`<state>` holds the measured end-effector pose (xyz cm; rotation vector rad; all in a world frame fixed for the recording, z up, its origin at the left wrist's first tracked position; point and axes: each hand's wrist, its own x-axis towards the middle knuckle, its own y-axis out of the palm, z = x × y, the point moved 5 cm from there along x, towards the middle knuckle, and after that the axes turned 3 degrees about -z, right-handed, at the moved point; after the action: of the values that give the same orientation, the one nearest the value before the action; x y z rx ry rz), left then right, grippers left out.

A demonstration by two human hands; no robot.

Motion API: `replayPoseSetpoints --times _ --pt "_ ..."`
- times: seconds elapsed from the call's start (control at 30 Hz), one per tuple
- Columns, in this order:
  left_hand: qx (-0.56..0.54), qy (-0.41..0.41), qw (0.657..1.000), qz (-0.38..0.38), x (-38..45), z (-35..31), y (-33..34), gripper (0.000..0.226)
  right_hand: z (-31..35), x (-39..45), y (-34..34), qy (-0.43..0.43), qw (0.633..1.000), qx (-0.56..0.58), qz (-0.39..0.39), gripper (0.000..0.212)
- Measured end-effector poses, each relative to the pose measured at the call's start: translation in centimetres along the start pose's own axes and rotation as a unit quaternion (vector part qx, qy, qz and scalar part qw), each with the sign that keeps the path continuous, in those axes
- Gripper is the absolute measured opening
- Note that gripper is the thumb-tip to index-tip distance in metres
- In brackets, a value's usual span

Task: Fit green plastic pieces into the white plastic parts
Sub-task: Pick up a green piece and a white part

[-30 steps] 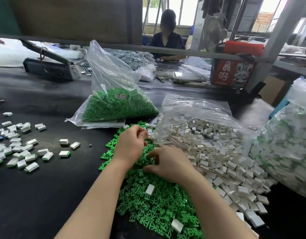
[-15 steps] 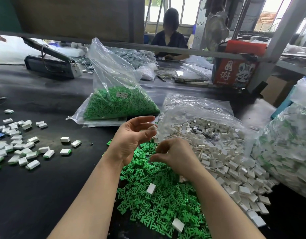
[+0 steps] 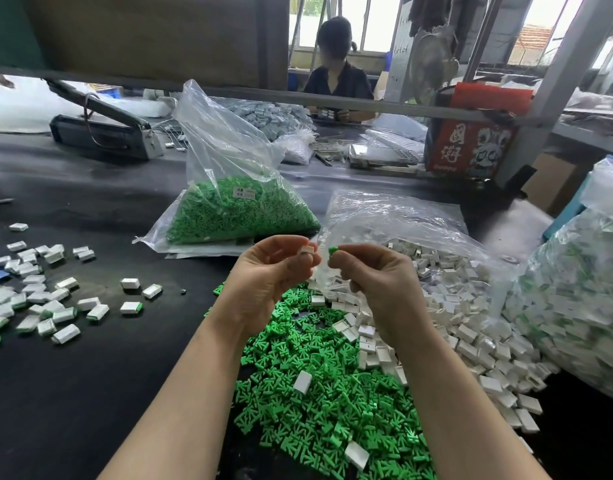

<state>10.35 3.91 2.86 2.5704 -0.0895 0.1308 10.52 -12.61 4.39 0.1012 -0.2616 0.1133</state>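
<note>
head view, loose pile: green pieces [image 3: 319,403] lie heaped on the black bench [image 3: 90,393] below both wrists, with stray white shells among them.
left grip: left hand [image 3: 267,282] pinches one white part [image 3: 307,250] at its fingertips, raised over the pile.
right grip: right hand [image 3: 381,289] pinches one green piece [image 3: 333,251], just beside the white part, not yet touching.
risk: judged from the gap, a tilted green piece could jam at the opening or slip from the pinch and vanish into the heap.
farther: open bag of white parts [image 3: 454,289]; finished units [image 3: 31,299] lie at left; bag of green pieces [image 3: 239,209] beyond.
change: half a second ago both hands were lower, the left palm open; now they are raised with the two parts facing each other.
</note>
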Motion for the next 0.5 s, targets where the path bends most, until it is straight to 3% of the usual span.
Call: replayPoseSetpoints --times 0.17,0.5 --pt "0.030 0.001 1.000 0.004 -0.05 -0.18 0.44 0.029 -0.44 0.19 0.09 0.021 0.998 0.053 -0.008 0.015" --pt "0.058 0.018 0.998 0.023 -0.03 -0.39 0.83 0.033 0.06 0.06 0.23 -0.013 0.998 0.055 -0.019 0.020"
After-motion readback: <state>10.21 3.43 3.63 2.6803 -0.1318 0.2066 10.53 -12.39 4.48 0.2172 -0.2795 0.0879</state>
